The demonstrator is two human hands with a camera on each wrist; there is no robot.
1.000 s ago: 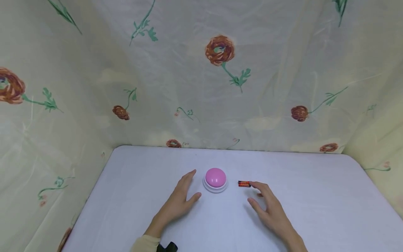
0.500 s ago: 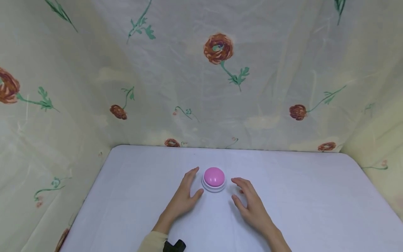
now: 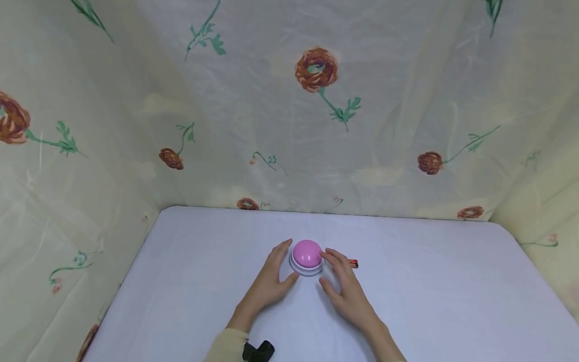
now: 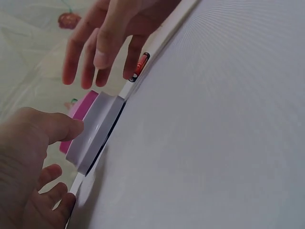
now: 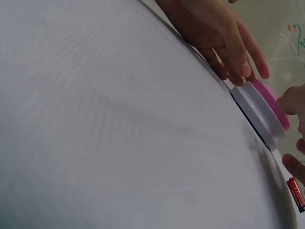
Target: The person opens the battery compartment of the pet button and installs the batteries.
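Observation:
A pink domed push button (image 3: 307, 254) on a round white base sits on the white table. My left hand (image 3: 266, 285) is at its left side, fingers stretched forward and thumb spread by the front of the base. On the other side my right hand (image 3: 347, 291) reaches in, its forefinger tip overlapping the dome's right edge and its thumb near the base. The left wrist view shows the left thumb in front of the white base (image 4: 95, 131). Both hands have their fingers relaxed around the button. A red-and-black battery (image 3: 354, 263) lies just beyond the right hand, partly hidden by it.
The white tabletop (image 3: 452, 281) has rounded far corners. A pale cloth with a flower print (image 3: 375, 125) hangs behind it and along both sides. A black strap mount (image 3: 259, 351) is on the left wrist, beside a beige sleeve (image 3: 228, 344).
My right hand has moved left from beside the battery to the button's right side. The left hand has shifted slightly right, closer to the button. The button has stayed in place.

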